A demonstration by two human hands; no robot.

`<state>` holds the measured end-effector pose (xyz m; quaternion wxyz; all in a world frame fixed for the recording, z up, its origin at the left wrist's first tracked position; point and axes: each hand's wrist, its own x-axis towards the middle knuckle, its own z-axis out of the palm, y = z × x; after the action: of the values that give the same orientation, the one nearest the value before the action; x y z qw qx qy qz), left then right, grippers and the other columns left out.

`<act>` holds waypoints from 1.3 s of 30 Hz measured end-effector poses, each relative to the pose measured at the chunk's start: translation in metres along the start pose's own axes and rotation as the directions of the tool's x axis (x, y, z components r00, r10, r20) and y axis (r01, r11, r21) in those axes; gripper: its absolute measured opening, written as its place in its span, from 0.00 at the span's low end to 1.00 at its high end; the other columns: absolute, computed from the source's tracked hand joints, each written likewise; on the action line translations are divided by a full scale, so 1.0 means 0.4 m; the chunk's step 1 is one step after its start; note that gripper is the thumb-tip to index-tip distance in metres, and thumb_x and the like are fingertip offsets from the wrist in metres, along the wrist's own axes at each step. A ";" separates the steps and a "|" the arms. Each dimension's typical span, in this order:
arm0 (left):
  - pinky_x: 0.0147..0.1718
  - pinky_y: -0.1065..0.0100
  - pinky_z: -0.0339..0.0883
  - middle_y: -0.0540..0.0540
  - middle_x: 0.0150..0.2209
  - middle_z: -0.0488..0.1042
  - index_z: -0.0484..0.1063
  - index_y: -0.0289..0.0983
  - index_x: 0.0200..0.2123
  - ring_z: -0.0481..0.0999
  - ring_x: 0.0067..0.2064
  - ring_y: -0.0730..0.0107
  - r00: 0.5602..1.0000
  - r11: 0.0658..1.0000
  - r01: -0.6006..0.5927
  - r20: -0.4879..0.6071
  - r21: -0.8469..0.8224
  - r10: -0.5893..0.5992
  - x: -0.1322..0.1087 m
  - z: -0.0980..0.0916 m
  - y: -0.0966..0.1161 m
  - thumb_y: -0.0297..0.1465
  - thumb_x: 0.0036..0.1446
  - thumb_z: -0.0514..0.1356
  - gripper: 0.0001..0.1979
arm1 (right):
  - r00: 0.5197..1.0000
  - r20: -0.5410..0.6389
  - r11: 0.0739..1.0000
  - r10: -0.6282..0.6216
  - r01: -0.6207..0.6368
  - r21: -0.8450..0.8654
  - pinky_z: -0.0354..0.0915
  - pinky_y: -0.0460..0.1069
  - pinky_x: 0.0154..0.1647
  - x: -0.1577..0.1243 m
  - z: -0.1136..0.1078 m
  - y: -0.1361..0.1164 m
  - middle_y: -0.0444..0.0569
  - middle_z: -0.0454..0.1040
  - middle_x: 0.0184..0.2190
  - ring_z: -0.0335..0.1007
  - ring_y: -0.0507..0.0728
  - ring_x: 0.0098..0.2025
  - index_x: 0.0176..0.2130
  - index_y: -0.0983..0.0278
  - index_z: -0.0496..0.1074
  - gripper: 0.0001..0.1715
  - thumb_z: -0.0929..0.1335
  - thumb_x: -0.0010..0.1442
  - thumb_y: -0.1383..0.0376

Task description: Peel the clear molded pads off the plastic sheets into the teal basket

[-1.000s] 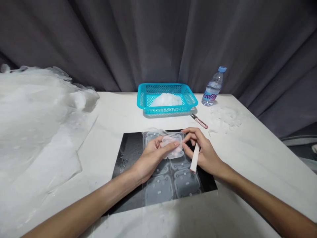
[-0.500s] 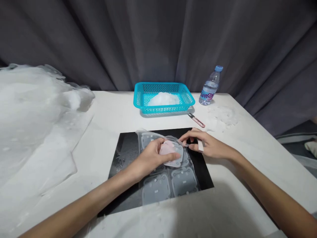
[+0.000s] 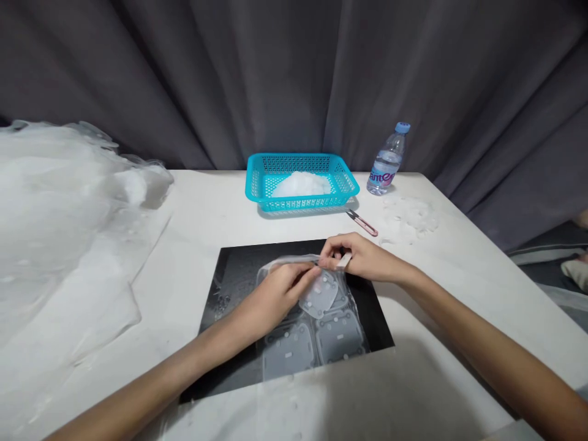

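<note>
A translucent plastic sheet, printed or moulded with rounded-square panels bearing small white marks, lies over a black mat. My left hand is closed at its upper part, pinching a rounded-square piece of the same translucent material, tilted above the other panels. The fingertips of my right hand are pressed together at the top edge of this piece, touching the left fingertips. A short white strip shows at the right hand's fingers; whether it is held or wrapped there I cannot tell.
Behind the mat stands a turquoise basket with a white heap inside. Pink-handled thread snips lie beside it, near a water bottle and clear scraps. A large pile of translucent sheets covers the table's left side.
My right hand has moved left to meet my left fingertips. The left thumb has shifted from the piece's face up to its top edge, and the piece has tilted.
</note>
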<state>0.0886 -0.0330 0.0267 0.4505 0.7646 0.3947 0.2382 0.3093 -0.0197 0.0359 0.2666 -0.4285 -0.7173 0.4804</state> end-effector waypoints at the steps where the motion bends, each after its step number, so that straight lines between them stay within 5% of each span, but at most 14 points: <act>1: 0.28 0.67 0.57 0.50 0.26 0.74 0.79 0.40 0.30 0.68 0.26 0.66 1.000 0.999 -0.027 -0.007 0.017 0.027 -0.001 0.000 -0.002 0.41 0.70 0.58 0.17 | 1.000 0.015 0.999 -0.008 0.009 -0.048 0.59 0.48 0.36 -0.003 -0.007 -0.005 0.44 0.75 0.30 0.65 0.52 0.32 0.33 0.65 0.76 0.07 0.71 0.63 0.64; 8: 0.39 0.60 0.72 0.42 0.31 0.77 0.80 0.40 0.36 0.78 0.34 0.56 0.961 0.939 -0.274 0.074 0.206 0.265 -0.029 0.016 0.002 0.29 0.67 0.57 0.11 | 0.992 0.093 0.862 -0.088 0.123 -0.492 0.56 0.48 0.40 0.036 -0.019 0.011 0.46 0.73 0.32 0.67 0.57 0.40 0.34 0.63 0.74 0.05 0.70 0.60 0.73; 13: 0.40 0.58 0.75 0.41 0.32 0.80 0.83 0.42 0.42 0.80 0.36 0.54 0.914 0.906 -0.397 0.155 0.148 0.375 -0.059 0.004 0.016 0.31 0.65 0.62 0.08 | 0.992 -0.010 0.827 -0.125 0.099 -0.554 0.56 0.49 0.41 0.082 -0.047 0.073 0.48 0.77 0.36 0.68 0.57 0.41 0.37 0.64 0.75 0.07 0.68 0.61 0.74; 19: 0.31 0.71 0.63 0.51 0.28 0.72 0.77 0.40 0.39 0.67 0.27 0.71 0.983 0.996 -0.058 -0.172 0.073 0.070 -0.041 -0.012 -0.013 0.39 0.73 0.56 0.14 | 0.983 -0.075 0.956 -0.169 0.145 -0.256 0.61 0.49 0.41 0.061 -0.111 0.052 0.50 0.79 0.44 0.66 0.54 0.38 0.49 0.64 0.76 0.14 0.72 0.62 0.64; 24: 0.38 0.71 0.62 0.50 0.34 0.72 0.75 0.38 0.37 0.69 0.36 0.67 0.983 0.994 -0.035 -0.180 -0.102 0.016 -0.016 -0.030 -0.018 0.42 0.72 0.57 0.16 | 0.974 -0.162 0.980 -0.161 0.138 -0.144 0.60 0.48 0.36 0.016 -0.135 -0.031 0.48 0.77 0.41 0.62 0.52 0.34 0.45 0.64 0.76 0.10 0.71 0.66 0.60; 30: 0.36 0.72 0.63 0.50 0.34 0.71 0.76 0.38 0.37 0.67 0.34 0.68 0.978 0.959 0.023 -0.190 -0.284 -0.080 -0.015 -0.029 -0.022 0.46 0.70 0.59 0.18 | 0.972 0.178 0.981 -0.151 0.169 -0.091 0.61 0.48 0.34 -0.004 -0.087 -0.068 0.45 0.78 0.36 0.64 0.52 0.33 0.43 0.62 0.80 0.11 0.74 0.64 0.58; 39: 0.35 0.71 0.65 0.48 0.36 0.73 0.78 0.39 0.40 0.70 0.35 0.69 0.976 0.939 -0.020 -0.209 -0.342 -0.056 -0.033 -0.032 0.001 0.46 0.68 0.61 0.16 | 0.983 0.074 0.986 -0.167 0.169 -0.013 0.58 0.47 0.29 -0.013 -0.089 -0.074 0.42 0.73 0.28 0.59 0.50 0.27 0.38 0.63 0.81 0.10 0.76 0.62 0.59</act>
<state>0.0720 -0.0374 0.0331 0.5331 0.6405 0.4009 0.3806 0.3294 -0.0130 0.0774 0.2758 -0.3513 -0.7646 0.4646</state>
